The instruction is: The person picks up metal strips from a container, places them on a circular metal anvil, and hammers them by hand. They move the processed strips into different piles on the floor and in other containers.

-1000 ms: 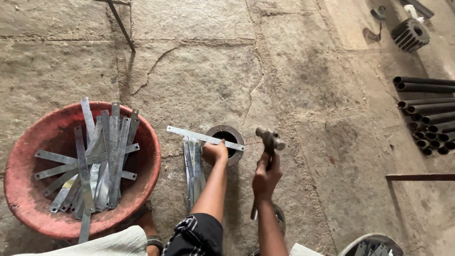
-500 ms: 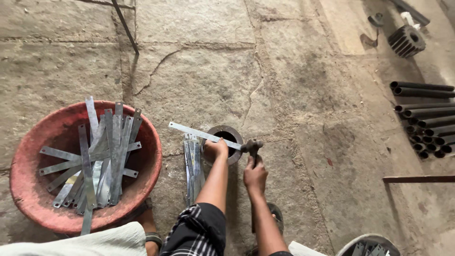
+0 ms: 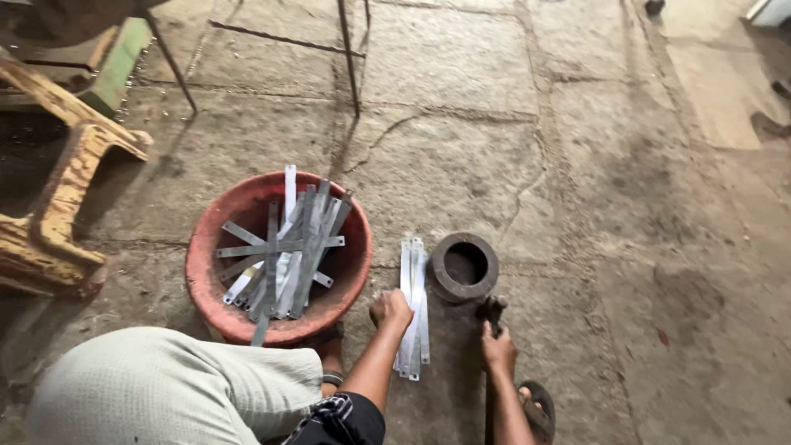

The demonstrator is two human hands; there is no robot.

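Strips [image 3: 413,306] lie stacked on the floor between basin [image 3: 206,272] and ring [image 3: 465,265], long axis running away from the person; left hand [image 3: 390,311] rests curled on them, right hand [image 3: 498,346] grips hammer [image 3: 492,311].

The person's two arms come up from the bottom of the head view, and both are bare from above the elbow down to the hands. The left hand [image 3: 390,308] and the right hand [image 3: 498,348] have no gloves and no rings that can be seen. Near the left elbow is a bunched bit of dark cloth [image 3: 338,416] with white marks on it, like a printed pattern. A big pale grey-green trouser leg [image 3: 156,387] covers the knee at the lower left; the cloth looks soft and plain. Beside it a thin band [image 3: 331,378] goes round the ankle. At the lower right is a dark sandal [image 3: 540,408] on a foot.
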